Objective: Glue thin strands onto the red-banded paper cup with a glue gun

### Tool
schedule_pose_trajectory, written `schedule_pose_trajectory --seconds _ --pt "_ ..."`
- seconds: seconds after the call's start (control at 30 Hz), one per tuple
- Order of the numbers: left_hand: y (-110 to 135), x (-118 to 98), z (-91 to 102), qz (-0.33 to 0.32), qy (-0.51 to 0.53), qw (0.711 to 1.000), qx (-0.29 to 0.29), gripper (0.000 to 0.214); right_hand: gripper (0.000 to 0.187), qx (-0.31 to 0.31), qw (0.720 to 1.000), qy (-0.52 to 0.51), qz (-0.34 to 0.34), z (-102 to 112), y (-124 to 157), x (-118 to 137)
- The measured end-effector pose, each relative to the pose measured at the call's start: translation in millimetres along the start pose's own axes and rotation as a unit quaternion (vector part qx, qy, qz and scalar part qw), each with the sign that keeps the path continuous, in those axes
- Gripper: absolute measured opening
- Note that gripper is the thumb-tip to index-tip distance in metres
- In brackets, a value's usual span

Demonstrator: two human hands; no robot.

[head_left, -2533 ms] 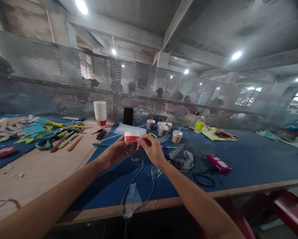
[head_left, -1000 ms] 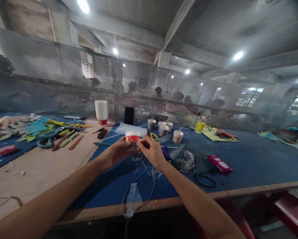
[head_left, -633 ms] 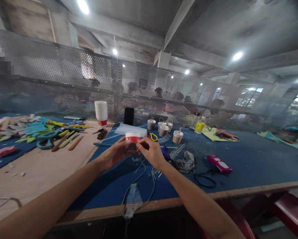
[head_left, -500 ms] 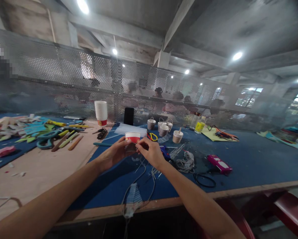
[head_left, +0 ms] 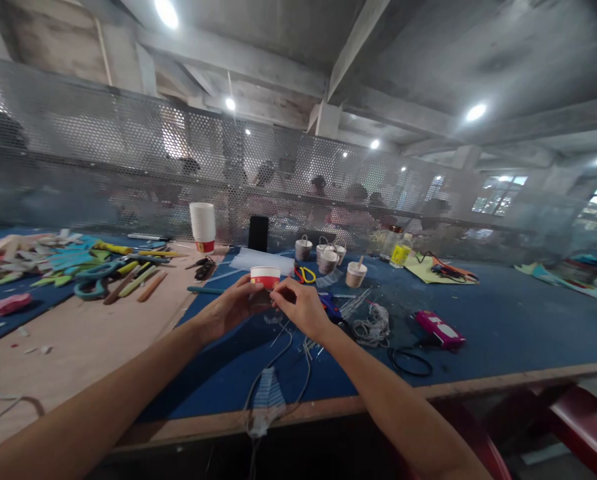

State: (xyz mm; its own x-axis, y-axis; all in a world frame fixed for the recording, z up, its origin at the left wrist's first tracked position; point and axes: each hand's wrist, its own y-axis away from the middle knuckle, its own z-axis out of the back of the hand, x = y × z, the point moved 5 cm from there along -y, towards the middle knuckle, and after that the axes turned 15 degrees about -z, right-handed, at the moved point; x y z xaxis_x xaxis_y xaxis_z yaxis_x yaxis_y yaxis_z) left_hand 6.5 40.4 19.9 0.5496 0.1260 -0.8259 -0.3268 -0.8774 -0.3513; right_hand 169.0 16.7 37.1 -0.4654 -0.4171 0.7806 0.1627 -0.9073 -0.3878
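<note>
My left hand (head_left: 228, 308) and my right hand (head_left: 301, 308) meet over the blue mat (head_left: 503, 320), fingers pinched together in front of a white paper cup with a red band (head_left: 264, 275). The cup stands just behind the fingertips; what the fingers hold is too small to make out. Thin clear strands and a grey cord (head_left: 278, 353) trail from under the hands to a striped woven piece (head_left: 266, 397) hanging over the table's front edge.
Scissors, sticks and foam shapes (head_left: 93, 270) litter the left side. A stack of paper cups (head_left: 201, 225), a black phone (head_left: 258, 233), small pots (head_left: 328, 257), a string bundle (head_left: 371, 327), a pink tool (head_left: 438, 329) and a mesh screen (head_left: 128, 167) lie beyond. People sit behind the screen.
My hands have dropped slightly and drawn closer together in front of the cup. Nothing else on the table has moved.
</note>
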Motion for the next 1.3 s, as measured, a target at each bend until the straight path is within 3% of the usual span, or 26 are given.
schedule_pose_trajectory --seconds 0.6,1.3 --pt "-1.3 2.2 2.9 0.0 0.017 1.0 0.015 0.027 0.013 0.013 0.999 -0.041 -0.024 1.1 0.7 1.5" --pt "-0.3 -0.7 3.7 -0.002 -0.005 1.0 0.01 0.028 0.024 0.01 0.988 -0.123 -0.092 1.9 -4.1 -4.5"
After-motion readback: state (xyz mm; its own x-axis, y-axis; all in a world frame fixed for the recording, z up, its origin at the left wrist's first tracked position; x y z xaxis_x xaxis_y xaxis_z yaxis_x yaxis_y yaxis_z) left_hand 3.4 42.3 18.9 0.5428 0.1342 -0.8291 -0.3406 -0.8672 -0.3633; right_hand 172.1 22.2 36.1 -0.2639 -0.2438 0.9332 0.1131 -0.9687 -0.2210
